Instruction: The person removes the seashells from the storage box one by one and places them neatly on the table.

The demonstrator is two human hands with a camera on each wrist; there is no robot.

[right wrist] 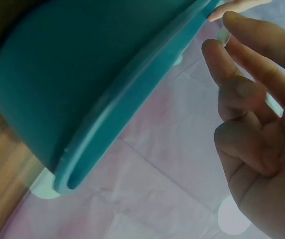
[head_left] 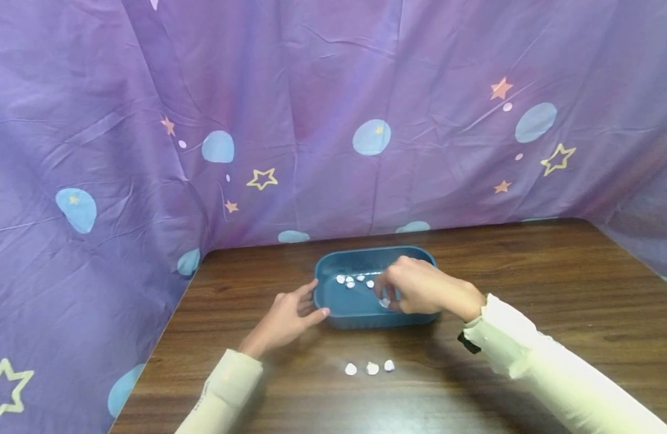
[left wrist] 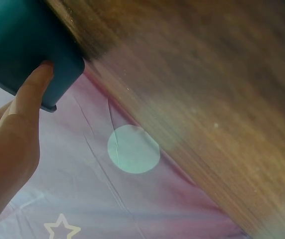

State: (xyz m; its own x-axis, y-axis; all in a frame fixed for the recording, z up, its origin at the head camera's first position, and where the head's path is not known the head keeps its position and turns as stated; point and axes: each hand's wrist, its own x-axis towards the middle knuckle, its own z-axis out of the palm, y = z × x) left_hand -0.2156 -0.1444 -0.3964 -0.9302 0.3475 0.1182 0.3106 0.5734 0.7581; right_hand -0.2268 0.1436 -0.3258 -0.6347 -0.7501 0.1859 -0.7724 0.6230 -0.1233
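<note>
Pinching a small, rounded white piece [head_left: 385, 303] with the right hand [head_left: 417, 286] inside the blue, oblong plastic tray [head_left: 347, 305], lower centre of the head view; grip lightly. Touching the tray's left end with the left hand [head_left: 283, 316], fingers apart; brace without tipping.

From here, the right hand [head_left: 423, 288] is hiding part of the blue tub [head_left: 360, 322]; marks [head_left: 201, 395] on the left sleeve [head_left: 219, 389] are blurring illegibly, and the white pieces [head_left: 372, 369] are looking too small to identify.
</note>
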